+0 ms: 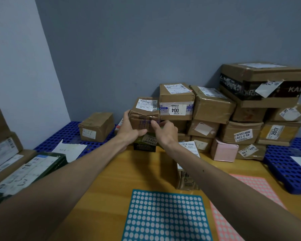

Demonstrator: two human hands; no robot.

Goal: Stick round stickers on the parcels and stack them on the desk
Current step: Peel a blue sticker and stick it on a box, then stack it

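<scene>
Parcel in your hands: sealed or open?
Sealed. The parcel has its flaps closed, with glossy tape across the front. The left hand grips its left side; the right hand touches the front.

Near sticker sheet (pixel 166 216): on the table (pixel 111 180), 6 o'clock.
Second sticker sheet (pixel 250 188): 4 o'clock, just right of it.
Parcel stack (pixel 241 119): 1 o'clock, table's far edge, against the wall (pixel 146 49).
Leftmost parcel (pixel 145 113): 12 o'clock, beside the stack.
Lone parcel (pixel 96 126): 11 o'clock, on the pallet (pixel 66 133).

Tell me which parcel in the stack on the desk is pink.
The small pink parcel in the stack's bottom row, just below the brown box labelled 46-3-3301. The parcels around it are plain brown cardboard.
</scene>
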